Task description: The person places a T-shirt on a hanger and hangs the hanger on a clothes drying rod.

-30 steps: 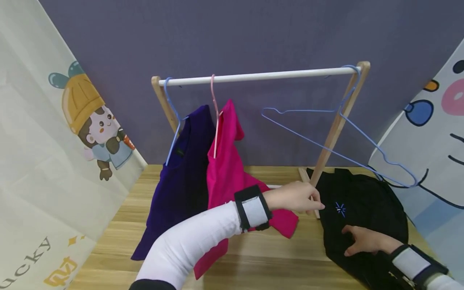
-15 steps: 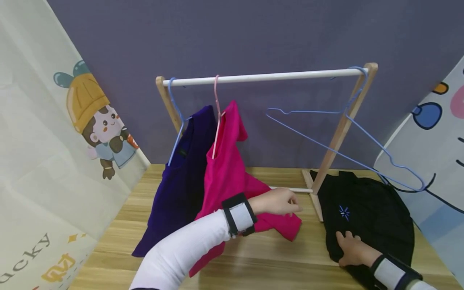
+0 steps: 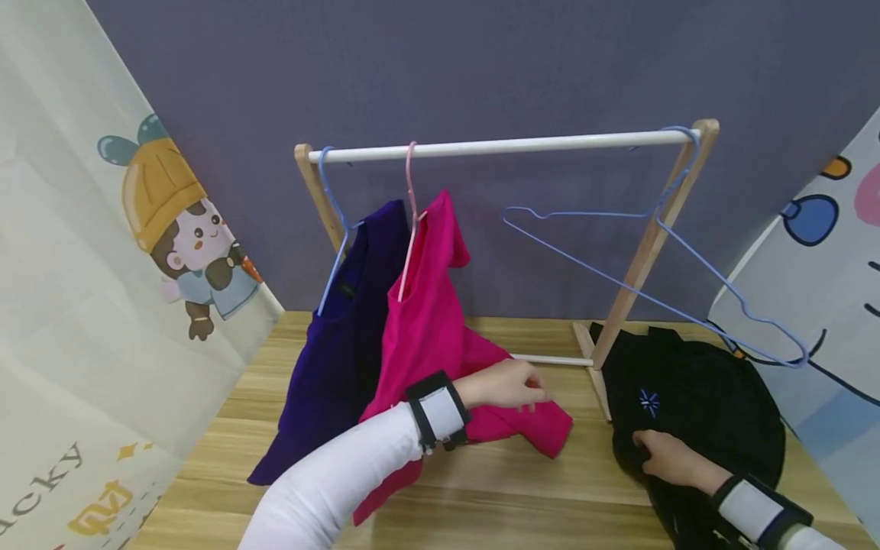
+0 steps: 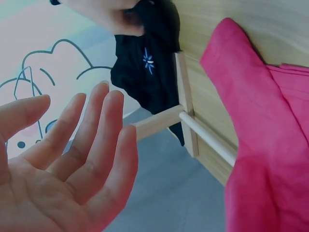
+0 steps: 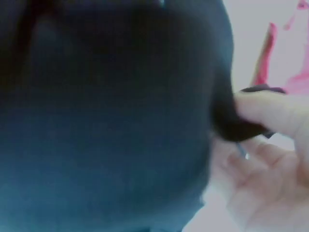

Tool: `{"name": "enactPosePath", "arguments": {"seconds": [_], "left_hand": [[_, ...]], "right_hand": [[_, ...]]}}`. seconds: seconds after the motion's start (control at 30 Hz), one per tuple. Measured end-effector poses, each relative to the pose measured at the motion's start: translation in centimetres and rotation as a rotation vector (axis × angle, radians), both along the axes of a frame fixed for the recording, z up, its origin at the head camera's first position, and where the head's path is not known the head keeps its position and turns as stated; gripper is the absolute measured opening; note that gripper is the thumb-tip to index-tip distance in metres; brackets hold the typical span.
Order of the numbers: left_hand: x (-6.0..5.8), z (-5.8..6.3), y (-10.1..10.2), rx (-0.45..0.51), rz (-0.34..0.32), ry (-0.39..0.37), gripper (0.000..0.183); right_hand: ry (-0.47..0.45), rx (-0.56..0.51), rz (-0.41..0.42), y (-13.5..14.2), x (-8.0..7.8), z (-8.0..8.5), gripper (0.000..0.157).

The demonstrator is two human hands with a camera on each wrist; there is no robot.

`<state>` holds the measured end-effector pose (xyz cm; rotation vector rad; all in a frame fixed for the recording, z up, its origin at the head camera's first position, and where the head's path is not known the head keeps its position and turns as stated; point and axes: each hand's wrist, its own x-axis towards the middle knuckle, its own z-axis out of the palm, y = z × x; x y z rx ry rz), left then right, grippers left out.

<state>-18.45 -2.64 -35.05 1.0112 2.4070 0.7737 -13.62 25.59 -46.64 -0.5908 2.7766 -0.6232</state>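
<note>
A black garment [image 3: 715, 405] with a small blue-and-white starburst emblem lies on the table at the right. At its left edge my right hand [image 3: 677, 461] pinches the cloth; in the right wrist view the thumb is on one side of a dark fold and the fingers on the other. My left hand [image 3: 507, 384] holds nothing and hovers in front of a pink shirt [image 3: 429, 336], its fingers loosely bent in the left wrist view. That shirt hangs from a pink hanger [image 3: 410, 187]. Left of it a purple garment [image 3: 344, 367] hangs on a blue hanger [image 3: 331, 271].
A small wooden rack with a white rail [image 3: 522, 146] stands on the wooden table [image 3: 550, 496]. A bare blue hanger [image 3: 605, 214] hangs at the rail's right end, above the black garment. A dark wall [image 3: 481, 61] is behind, with printed sheets at both sides.
My left hand has drawn back leftward from the black garment to the pink shirt. The right hand has moved left to the black garment's edge, and its spread fingers have closed on the cloth.
</note>
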Motion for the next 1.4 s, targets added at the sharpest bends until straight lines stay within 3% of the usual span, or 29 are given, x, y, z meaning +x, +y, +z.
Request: {"name": "enactPosePath", "arguments": {"seconds": [0.2,0.37,0.53,0.73,0.9,1.17,1.4], "left_hand": [[-0.2,0.0,-0.7,0.018,-0.004,-0.024,0.015],[-0.2,0.1,-1.3,0.035,-0.016,-0.029,0.016],[-0.2,0.1,-1.6,0.046,-0.036,-0.043,0.015],[-0.3,0.1,-1.6,0.052,-0.09,-0.068,0.016],[-0.3,0.0,-1.6,0.042,-0.112,-0.018,0.024],[-0.3,0.0,-1.6,0.043,-0.109,0.003,0.045],[-0.3,0.0,-1.6,0.038,-0.067,0.01,0.055]], "right_hand": [[-0.177,-0.328,0.033,-1.0,-0.8,2.8,0.021],[-0.227,-0.454,0.03,-2.1,-1.3,5.0,0.021],[-0.235,-0.507,-0.044,-3.2,-1.6,7.5,0.013],[-0.184,-0.549,-0.125,-4.8,-1.7,10.6,0.03],[-0.119,-0.555,-0.172,-5.9,-1.6,12.7,0.035],[-0.039,-0.593,-0.21,-7.3,-1.6,15.4,0.041],[0.023,-0.605,-0.244,-7.8,-1.9,17.8,0.044]]}}
